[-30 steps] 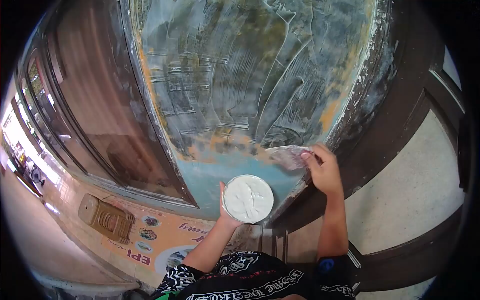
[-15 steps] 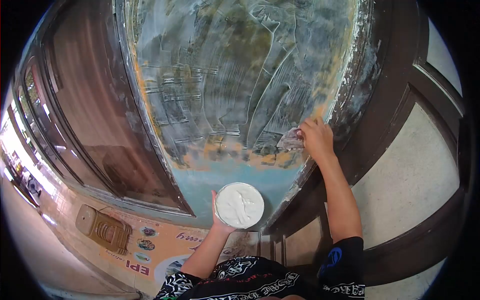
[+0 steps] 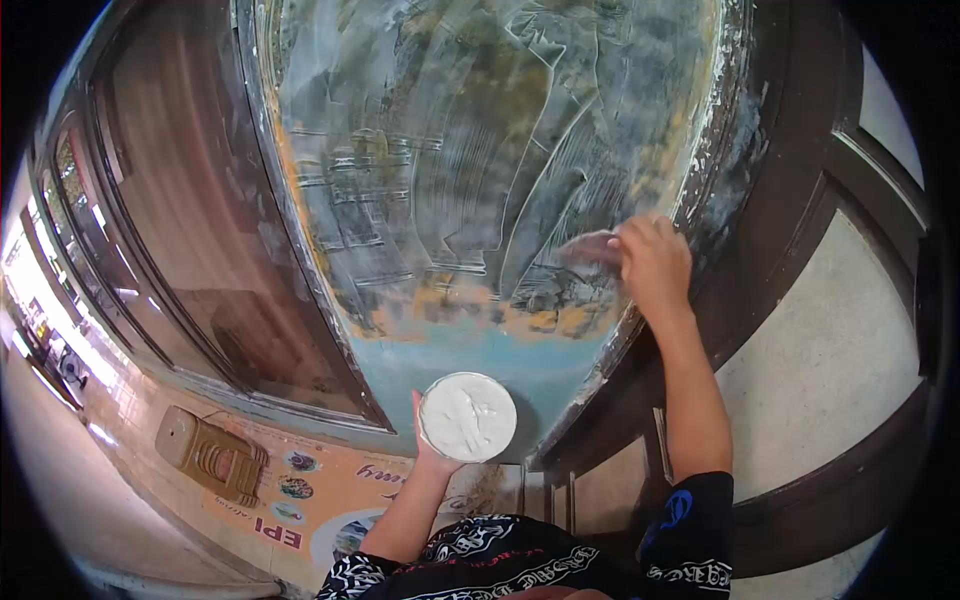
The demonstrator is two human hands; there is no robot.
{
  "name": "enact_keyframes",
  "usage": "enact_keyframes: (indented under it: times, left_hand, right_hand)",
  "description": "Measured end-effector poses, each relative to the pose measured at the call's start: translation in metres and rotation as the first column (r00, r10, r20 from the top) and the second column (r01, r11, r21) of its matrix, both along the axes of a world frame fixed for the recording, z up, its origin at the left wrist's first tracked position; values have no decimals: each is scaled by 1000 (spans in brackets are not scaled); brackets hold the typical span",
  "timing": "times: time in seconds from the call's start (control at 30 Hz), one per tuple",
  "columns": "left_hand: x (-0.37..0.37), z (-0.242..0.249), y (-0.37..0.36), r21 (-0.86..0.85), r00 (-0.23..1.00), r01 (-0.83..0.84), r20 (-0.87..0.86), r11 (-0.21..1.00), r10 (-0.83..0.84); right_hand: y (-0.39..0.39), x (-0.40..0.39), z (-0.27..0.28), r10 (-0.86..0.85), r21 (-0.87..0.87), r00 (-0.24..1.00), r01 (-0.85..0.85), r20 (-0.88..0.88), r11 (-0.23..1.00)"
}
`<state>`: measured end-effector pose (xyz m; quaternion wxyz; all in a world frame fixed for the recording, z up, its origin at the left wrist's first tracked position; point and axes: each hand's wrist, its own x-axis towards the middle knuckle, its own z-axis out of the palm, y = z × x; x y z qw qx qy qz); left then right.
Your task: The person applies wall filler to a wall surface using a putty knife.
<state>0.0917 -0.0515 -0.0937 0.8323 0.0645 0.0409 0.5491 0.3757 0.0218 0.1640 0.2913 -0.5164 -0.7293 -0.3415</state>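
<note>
My left hand (image 3: 436, 452) holds up a round tub of white putty (image 3: 468, 417) from below and the left side, its open top facing me. Tool marks cross the paste's surface. In my right hand (image 3: 657, 262), the fingers pinch a thin scraper (image 3: 594, 250), its blade blurred and pointing left, close over the wall's lower right part. The wall panel (image 3: 460, 190) is grey-green with white putty streaks and ridges. Orange patches lie along its lower edge, above a pale blue band (image 3: 470, 350).
Dark brown frames flank the wall, with a panelled door (image 3: 820, 340) on the right and brown glass (image 3: 200, 200) on the left. A brown plastic stool (image 3: 212, 455) lies on the floor at lower left, beside a printed orange banner (image 3: 320, 490).
My right hand has moved up and to the right with the scraper, which is tilted differently. The tub in my left hand has shifted slightly left and down.
</note>
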Motion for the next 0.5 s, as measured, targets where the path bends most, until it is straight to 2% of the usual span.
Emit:
enact_keyframes:
  times: [0.07,0.1,0.17,0.2,0.23,0.3,0.37,0.43,0.47,0.5]
  left_hand:
    - [-2,2,-1,3,1000,-17,-9,1000,17]
    - [-2,4,1,2,1000,-19,-10,1000,19]
    - [-4,3,2,1,999,-36,-15,999,36]
    - [-6,-5,5,43,996,-18,92,999,14]
    - [-8,-5,4,36,996,-10,90,999,6]
    - [-10,2,7,98,990,25,137,995,-39]
    - [-15,11,7,-1,999,-34,25,999,34]
    - [-22,5,11,20,998,-60,39,998,59]
    - [-24,6,12,18,997,-59,41,998,59]
    - [-26,9,11,22,996,-60,69,998,58]
  right_hand:
    - [-14,-5,25,55,109,994,-45,-93,993]
    - [-13,-7,21,57,107,994,-47,-94,993]
    - [-11,-11,-5,116,-118,992,-122,-55,986]
    - [-5,-16,-27,83,-184,997,-80,8,980]
    - [6,-15,-47,75,-190,997,-72,5,979]
    - [18,-17,-67,0,-85,992,11,128,996]
    - [27,-6,-40,-32,-102,994,43,109,994]
    - [18,-1,8,-47,32,998,48,-36,998]
    - [10,1,28,-48,30,998,49,-33,998]
    - [2,3,46,29,68,997,-24,-78,997]
